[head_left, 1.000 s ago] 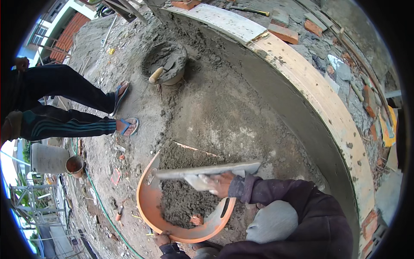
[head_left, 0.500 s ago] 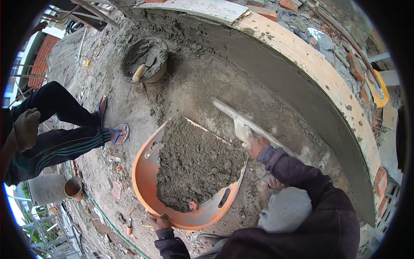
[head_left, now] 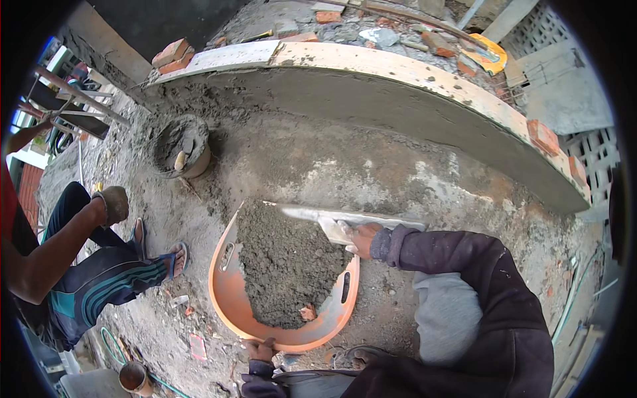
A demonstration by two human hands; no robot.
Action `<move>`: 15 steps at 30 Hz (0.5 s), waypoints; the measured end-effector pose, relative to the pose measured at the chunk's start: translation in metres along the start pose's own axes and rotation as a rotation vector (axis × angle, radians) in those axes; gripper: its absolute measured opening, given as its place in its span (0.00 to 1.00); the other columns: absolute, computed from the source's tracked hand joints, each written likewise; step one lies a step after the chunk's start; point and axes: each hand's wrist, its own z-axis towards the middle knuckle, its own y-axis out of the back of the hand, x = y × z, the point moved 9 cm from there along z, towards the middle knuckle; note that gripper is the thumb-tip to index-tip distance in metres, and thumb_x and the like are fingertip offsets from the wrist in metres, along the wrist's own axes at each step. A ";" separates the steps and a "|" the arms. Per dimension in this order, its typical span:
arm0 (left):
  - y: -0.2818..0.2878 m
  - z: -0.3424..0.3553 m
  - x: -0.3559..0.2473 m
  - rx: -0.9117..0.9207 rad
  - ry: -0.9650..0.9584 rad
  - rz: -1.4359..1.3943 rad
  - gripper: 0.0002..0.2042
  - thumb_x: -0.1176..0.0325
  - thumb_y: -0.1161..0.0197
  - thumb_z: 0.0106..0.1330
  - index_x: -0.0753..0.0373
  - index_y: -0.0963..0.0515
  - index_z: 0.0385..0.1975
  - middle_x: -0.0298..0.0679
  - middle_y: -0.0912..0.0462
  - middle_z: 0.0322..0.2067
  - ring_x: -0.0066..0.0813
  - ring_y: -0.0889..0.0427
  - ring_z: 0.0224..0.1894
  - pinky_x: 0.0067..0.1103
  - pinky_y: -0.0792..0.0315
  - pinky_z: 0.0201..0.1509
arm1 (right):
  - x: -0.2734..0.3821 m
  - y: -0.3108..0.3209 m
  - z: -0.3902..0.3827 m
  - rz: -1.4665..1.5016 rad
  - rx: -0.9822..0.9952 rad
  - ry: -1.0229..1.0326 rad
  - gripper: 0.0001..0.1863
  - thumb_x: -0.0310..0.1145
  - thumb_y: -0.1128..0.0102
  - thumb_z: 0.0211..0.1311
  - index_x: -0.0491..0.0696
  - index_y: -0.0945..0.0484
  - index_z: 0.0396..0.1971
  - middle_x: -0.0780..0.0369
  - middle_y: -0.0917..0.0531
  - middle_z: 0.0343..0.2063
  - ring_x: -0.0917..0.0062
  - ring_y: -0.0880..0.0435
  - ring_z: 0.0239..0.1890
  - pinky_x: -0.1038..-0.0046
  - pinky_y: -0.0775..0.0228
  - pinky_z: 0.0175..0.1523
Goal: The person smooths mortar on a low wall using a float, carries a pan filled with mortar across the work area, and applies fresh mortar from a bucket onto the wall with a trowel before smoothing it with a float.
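Note:
My right hand (head_left: 358, 237) grips the handle of a long, pale plastering float (head_left: 318, 219), which lies across the far right edge of an orange scoop-shaped tray (head_left: 224, 290). The tray is full of coarse grey mortar (head_left: 285, 265), with a broken red fragment (head_left: 307, 312) near the bottom. My left hand (head_left: 260, 347) holds the near rim of the tray. Beyond them is a low wall face of smoothed grey render (head_left: 398, 106), topped by a pale board (head_left: 424, 69) with mortar spots on it.
A co-worker's legs (head_left: 113, 278), sandalled feet and gloved hand (head_left: 114, 202) are at the left. A bucket of mortar with a trowel (head_left: 166, 159) stands near the wall. Bricks (head_left: 544, 138) rest along the board. A small bucket (head_left: 133, 378) and green hose (head_left: 109, 341) lie lower left.
The view has swung round, showing the wall more crosswise. My right hand and float moved out beyond the tray, then back to its edge. The co-worker has bent lower, with an arm brought forward.

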 end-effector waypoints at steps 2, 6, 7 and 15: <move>0.009 0.003 0.006 -0.031 0.017 0.131 0.15 0.79 0.46 0.44 0.66 0.40 0.33 0.43 0.28 0.26 0.33 0.25 0.21 0.27 0.25 0.20 | 0.012 -0.002 -0.028 -0.112 -0.066 0.133 0.34 0.41 0.51 0.47 0.45 0.51 0.54 0.53 0.27 0.34 0.62 0.26 0.34 0.63 0.35 0.37; 0.025 0.008 0.020 -0.073 -0.029 0.211 0.15 0.77 0.46 0.48 0.65 0.42 0.35 0.41 0.29 0.25 0.29 0.27 0.23 0.25 0.26 0.22 | 0.004 -0.017 -0.066 -0.098 -0.201 0.038 0.32 0.41 0.52 0.46 0.51 0.48 0.54 0.49 0.31 0.41 0.59 0.29 0.40 0.62 0.38 0.43; 0.024 0.006 0.016 -0.020 -0.153 0.206 0.15 0.76 0.47 0.49 0.64 0.43 0.36 0.40 0.30 0.26 0.27 0.28 0.25 0.25 0.27 0.25 | 0.000 -0.015 -0.075 -0.089 -0.282 0.076 0.32 0.41 0.52 0.46 0.51 0.48 0.54 0.49 0.31 0.41 0.59 0.29 0.40 0.62 0.38 0.43; 0.114 -0.031 0.057 -0.169 -0.189 0.077 0.30 0.85 0.49 0.39 0.60 0.49 0.46 0.42 0.31 0.31 0.33 0.28 0.29 0.28 0.28 0.28 | -0.232 -0.038 -0.205 0.255 -0.487 -0.981 0.35 0.46 0.49 0.46 0.47 0.48 0.53 0.45 0.31 0.39 0.50 0.33 0.42 0.60 0.43 0.48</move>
